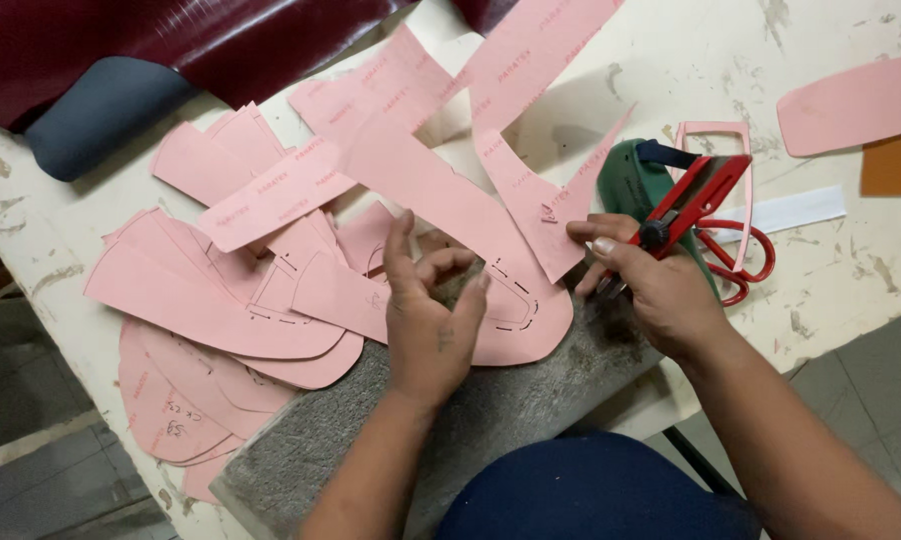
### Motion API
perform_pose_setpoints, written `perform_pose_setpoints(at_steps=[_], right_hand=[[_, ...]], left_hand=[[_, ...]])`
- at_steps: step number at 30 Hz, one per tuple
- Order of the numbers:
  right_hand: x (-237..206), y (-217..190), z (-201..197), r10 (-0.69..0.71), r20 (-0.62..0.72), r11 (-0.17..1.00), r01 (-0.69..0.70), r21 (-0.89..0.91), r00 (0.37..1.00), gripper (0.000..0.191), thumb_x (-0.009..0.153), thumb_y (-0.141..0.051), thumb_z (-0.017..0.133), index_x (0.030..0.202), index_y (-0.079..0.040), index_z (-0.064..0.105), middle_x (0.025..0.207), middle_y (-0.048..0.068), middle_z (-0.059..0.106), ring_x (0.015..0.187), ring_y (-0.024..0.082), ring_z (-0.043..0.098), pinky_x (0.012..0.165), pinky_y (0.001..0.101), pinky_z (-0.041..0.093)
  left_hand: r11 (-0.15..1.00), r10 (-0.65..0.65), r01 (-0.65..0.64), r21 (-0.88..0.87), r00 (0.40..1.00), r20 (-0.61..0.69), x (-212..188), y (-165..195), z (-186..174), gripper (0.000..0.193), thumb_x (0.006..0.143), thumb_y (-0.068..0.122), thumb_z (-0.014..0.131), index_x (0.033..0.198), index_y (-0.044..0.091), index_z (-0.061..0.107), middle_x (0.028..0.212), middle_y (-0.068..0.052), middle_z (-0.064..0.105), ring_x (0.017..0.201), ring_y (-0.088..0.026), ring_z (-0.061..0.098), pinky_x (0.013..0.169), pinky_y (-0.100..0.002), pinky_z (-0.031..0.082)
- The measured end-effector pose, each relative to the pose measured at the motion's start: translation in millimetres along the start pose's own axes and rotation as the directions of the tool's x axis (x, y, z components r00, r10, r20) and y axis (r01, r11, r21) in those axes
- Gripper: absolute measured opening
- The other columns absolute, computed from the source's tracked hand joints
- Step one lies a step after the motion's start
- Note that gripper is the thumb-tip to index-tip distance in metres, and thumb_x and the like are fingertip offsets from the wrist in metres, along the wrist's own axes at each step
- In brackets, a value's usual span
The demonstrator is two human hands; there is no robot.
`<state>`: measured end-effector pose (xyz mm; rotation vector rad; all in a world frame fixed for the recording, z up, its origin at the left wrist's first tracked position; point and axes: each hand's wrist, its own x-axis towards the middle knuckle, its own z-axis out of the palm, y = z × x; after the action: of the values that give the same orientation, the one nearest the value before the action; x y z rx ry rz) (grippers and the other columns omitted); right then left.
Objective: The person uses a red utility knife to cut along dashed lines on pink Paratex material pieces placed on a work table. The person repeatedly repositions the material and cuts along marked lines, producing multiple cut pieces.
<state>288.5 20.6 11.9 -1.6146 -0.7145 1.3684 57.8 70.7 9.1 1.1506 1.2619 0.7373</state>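
Our left hand (426, 320) hovers loose, fingers curled, over pink patterns (491, 260) lying diagonally; our right hand (651, 285) grips a red knife (686, 210).

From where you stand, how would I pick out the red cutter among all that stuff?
Start at the cream worktable and find the green tool near its right side. The red cutter lies across it, gripped by the right hand; unlike the red scissors beside it, it has no finger loops.

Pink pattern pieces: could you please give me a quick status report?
Left hand open over pink pattern pieces. Right hand grips red cutter. Red scissors beside it.
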Motion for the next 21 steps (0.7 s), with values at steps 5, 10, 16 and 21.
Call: perform_pose_setpoints(at_steps=[5,10,16,21], right_hand=[[-6.6,14.4,-8.9,0.123,-0.020,0.981,-0.118,0.154,0.992,0.037,0.101,-0.019,0.055,0.124,0.006,0.070,0.107,0.014,0.071,0.083,0.015,0.066,0.087,0.0322,0.045],[-24.5,22.5,-20.5,0.106,-0.127,0.994,-0.102,0.037,0.986,0.034,0.101,-0.017,0.056,0.119,0.007,0.072,0.092,0.010,0.074,0.083,0.015,0.065,0.083,0.0295,0.049],[-32.8,26.7,-16.9,0.036,-0.071,0.996,-0.042,-0.080,0.997,0.034,0.099,-0.019,0.056,0.121,0.002,0.072,0.090,0.008,0.074,0.086,0.015,0.068,0.083,0.0293,0.052],[-30.7,25.3,-15.0,0.016,-0.059,0.998,-0.019,-0.054,0.998,0.033,0.099,-0.018,0.056,0.120,0.002,0.071,0.091,0.010,0.073,0.087,0.015,0.068,0.083,0.0301,0.052]], left_hand=[[0.582,0.421,-0.414,0.699,0.890,0.176,-9.7,-1.5,10.6,0.111,0.077,0.037,0.084,0.159,0.013,0.013,0.141,-0.023,0.058,0.134,-0.042,0.047,0.112,-0.057,0.022],[0.685,0.362,-0.258,0.681,0.932,-0.011,2.1,-7.3,12.3,0.106,0.087,0.039,0.079,0.162,0.010,0.010,0.141,-0.025,0.053,0.133,-0.040,0.047,0.115,-0.062,0.020],[0.971,0.178,-0.173,0.163,0.984,-0.013,23.1,0.5,11.6,0.086,0.087,0.018,0.074,0.157,0.004,0.028,0.118,-0.016,0.063,0.107,-0.021,0.061,0.092,-0.035,0.052],[0.990,0.136,-0.130,0.050,0.980,-0.143,14.8,1.9,9.4,0.033,0.094,0.014,0.066,0.124,-0.001,0.066,0.102,-0.007,0.069,0.088,-0.011,0.064,0.080,-0.024,0.055]])
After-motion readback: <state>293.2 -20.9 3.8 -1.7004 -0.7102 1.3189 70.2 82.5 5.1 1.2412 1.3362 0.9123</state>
